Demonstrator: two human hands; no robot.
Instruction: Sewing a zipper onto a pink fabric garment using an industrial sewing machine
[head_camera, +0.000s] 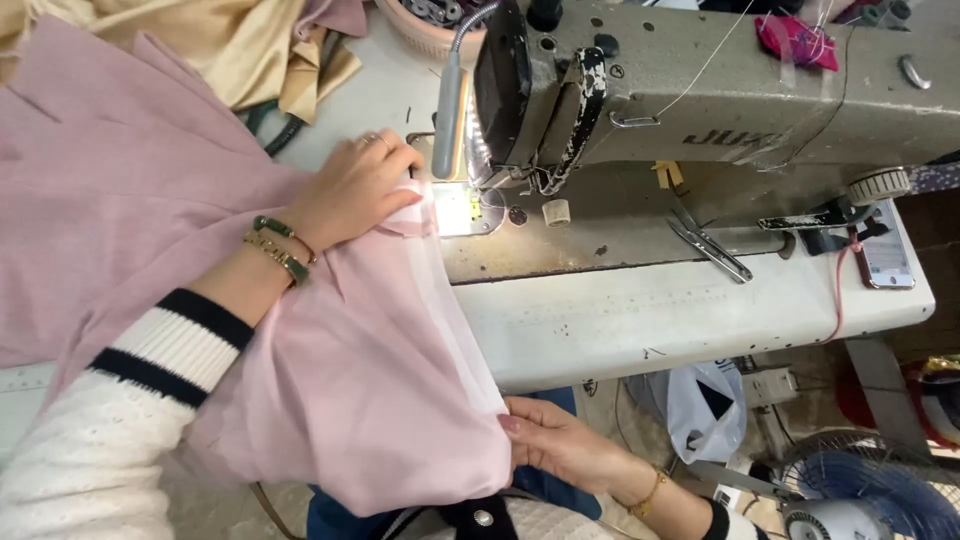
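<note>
A large piece of pink fabric (130, 200) covers the left of the sewing table and hangs over its front edge. My left hand (352, 190) presses flat on the fabric just left of the needle area of the grey sewing machine (700, 90). My right hand (560, 445) grips the fabric's lower edge below the table front, holding a sheer pink strip (445, 300) taut toward the needle. A lit needle plate (458, 208) shows beside my left fingers. A cream sleeve with dark stripes covers my left forearm.
Thread snips (710, 245) lie on the machine bed. A phone (885, 255) rests at the table's right end. Beige fabric (240, 45) is piled at the back left. A fan (880, 490) and a plastic bag (705, 405) sit on the floor at right.
</note>
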